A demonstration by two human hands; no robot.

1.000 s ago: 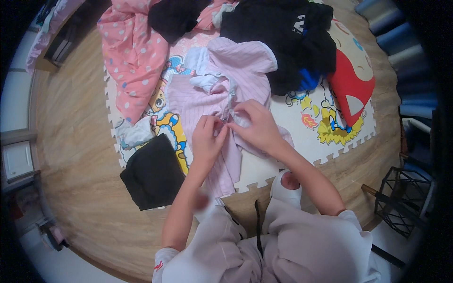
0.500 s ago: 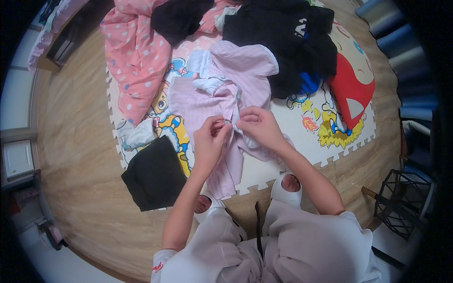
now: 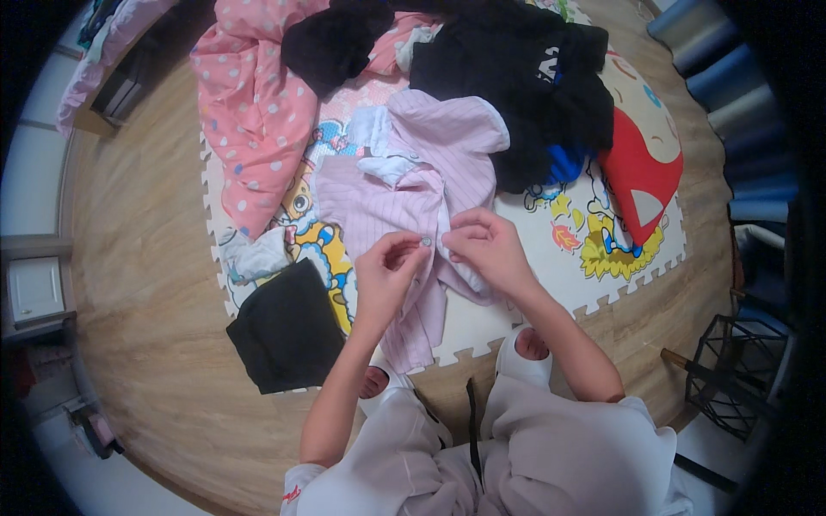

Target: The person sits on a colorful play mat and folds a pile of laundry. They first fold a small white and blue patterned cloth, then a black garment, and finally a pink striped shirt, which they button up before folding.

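One pink striped shirt (image 3: 374, 196) lies with its front opening lengthwise between the left hand (image 3: 387, 268), pinching the button edge, and the right hand (image 3: 492, 254), pinching the other.

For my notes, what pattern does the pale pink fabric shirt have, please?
The pale pink fabric shirt has thin, darker stripes, shown in the head view.

A button-front garment (image 3: 379, 198), pale pinkish lilac with thin darker stripes, whitish trim and small light buttons (image 3: 426, 242), lies rumpled on a printed foam mat (image 3: 576, 279). Its front edges stand apart at the middle, its far part is folded loosely, and a narrow length trails to the mat's near edge.
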